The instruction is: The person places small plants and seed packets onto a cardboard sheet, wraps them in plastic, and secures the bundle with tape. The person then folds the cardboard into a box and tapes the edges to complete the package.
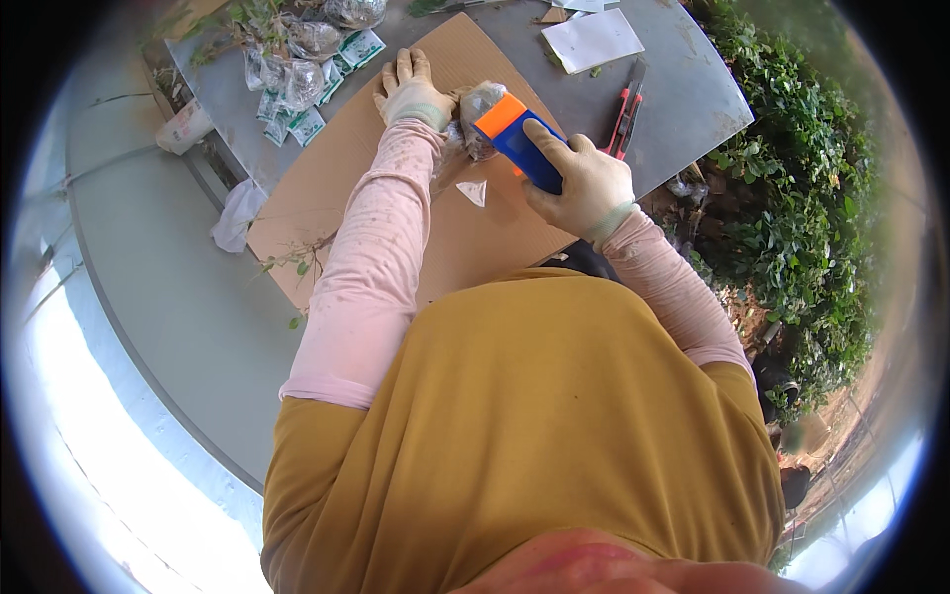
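Note:
My left hand (417,98), in a pale work glove, lies spread on a sheet of brown cardboard (401,215), fingers apart. Its thumb side is right beside a bundle wrapped in clear plastic (475,111); whether the thumb presses on it cannot be told. My right hand (582,182), gloved alike, grips a blue-and-orange hand tool (538,160) that resembles a tape dispenser. The tool's orange end overlaps the bundle's right side, hiding part of it. A small white scrap (472,194) rests on the cardboard just below the bundle.
A red-handled cutter (623,122) and white paper sheets (592,40) lie on the grey table (690,82). At upper left are several plastic-wrapped root balls (315,38) and green-white sachets (306,126). A leafy twig (300,256) overlaps the cardboard. Dense foliage (809,185) borders the right.

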Available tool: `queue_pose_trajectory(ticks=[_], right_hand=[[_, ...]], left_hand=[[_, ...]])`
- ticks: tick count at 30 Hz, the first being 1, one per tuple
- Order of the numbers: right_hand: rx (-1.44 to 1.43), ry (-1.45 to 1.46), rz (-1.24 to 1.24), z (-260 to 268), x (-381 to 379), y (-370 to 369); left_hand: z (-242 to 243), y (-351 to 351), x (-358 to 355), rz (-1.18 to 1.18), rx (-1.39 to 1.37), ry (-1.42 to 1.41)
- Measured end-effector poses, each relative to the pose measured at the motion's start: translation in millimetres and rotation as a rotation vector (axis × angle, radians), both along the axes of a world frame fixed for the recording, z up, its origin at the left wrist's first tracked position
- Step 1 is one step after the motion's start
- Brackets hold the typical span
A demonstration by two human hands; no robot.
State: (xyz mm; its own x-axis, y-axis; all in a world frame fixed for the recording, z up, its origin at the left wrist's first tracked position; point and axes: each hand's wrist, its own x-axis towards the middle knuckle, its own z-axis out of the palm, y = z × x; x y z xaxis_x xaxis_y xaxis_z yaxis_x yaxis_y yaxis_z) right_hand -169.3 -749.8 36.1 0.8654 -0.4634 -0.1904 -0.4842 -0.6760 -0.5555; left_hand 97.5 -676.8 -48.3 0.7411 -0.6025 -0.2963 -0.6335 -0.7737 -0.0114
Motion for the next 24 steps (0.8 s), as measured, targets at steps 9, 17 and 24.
queue_pose_trajectory(ticks=[9,17,24], right_hand=[[-0.012,-0.005,-0.012,7,5,-3],[0.166,0.089,-0.008,23,-1,-2],[0.089,-0.014,-0.060,7,-3,14]], left_hand=[[11,-2,0,0.050,0.014,-0.036],[24,27,-7,-0.493,-0.408,0.730],[-16,24,-21,0.085,-0.580,1.298]])
